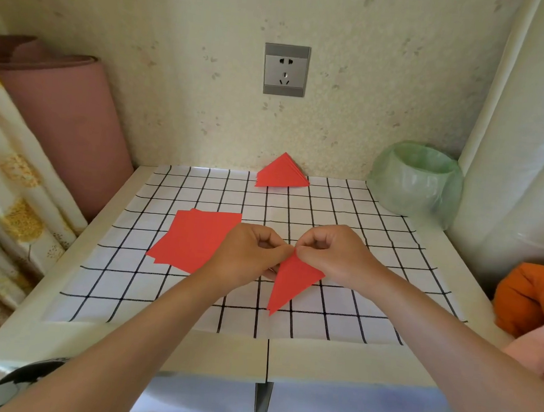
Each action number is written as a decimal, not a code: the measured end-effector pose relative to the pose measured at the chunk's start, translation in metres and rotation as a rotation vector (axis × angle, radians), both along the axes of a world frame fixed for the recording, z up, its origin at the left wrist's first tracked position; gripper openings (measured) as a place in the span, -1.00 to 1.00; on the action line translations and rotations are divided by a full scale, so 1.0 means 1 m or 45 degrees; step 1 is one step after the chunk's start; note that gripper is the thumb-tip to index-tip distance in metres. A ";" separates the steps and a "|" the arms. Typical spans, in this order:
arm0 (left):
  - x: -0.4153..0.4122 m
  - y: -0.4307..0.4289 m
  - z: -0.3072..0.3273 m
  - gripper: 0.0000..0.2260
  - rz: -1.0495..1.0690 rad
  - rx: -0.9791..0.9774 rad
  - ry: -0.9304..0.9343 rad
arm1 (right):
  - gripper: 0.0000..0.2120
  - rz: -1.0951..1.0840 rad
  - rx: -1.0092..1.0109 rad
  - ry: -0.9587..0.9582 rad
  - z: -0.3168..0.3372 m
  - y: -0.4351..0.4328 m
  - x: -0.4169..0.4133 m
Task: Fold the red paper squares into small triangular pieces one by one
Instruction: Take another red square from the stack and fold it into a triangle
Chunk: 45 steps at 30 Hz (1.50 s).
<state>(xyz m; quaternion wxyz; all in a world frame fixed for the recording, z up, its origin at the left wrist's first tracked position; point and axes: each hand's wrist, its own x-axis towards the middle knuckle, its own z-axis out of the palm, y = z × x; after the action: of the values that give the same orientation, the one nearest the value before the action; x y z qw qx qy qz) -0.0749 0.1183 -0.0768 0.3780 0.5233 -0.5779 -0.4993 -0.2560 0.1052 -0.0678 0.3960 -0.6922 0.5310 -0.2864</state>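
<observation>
A red paper folded into a triangle (293, 279) hangs point-down above the checked table cover (344, 211). My left hand (249, 255) and my right hand (335, 255) both pinch its top corner, fingertips meeting there. A stack of flat red paper squares (194, 240) lies on the cover to the left, partly under my left hand. A pile of folded red triangles (282, 172) leans against the back wall.
A green plastic-lined bin (417, 180) stands at the back right corner. A pink rolled mat (64, 120) and a curtain are on the left. An orange cloth (528, 297) lies off the table's right edge. A wall socket (285, 70) is above the triangles.
</observation>
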 end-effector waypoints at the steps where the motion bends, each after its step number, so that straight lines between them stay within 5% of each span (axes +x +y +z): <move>1: 0.000 0.000 0.001 -0.86 -0.002 -0.007 -0.011 | -0.85 0.003 -0.004 0.007 0.000 0.000 0.001; 28: 0.045 -0.005 0.026 -0.87 0.085 -0.028 -0.150 | -0.84 -0.092 -0.095 0.202 0.001 -0.015 -0.017; 37: 0.024 -0.001 0.019 -0.89 -0.015 -0.049 -0.051 | -0.91 0.113 -0.157 0.046 0.000 -0.002 0.008; 45: 0.026 0.001 0.016 -0.84 -0.221 0.199 -0.136 | -0.92 0.024 -0.053 -0.107 0.004 -0.014 0.002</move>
<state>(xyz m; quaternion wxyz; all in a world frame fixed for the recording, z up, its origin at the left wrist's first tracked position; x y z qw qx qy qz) -0.0487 0.1194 -0.0605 0.2601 0.5252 -0.5995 -0.5451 -0.2540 0.0915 -0.0633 0.4060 -0.6927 0.5013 -0.3225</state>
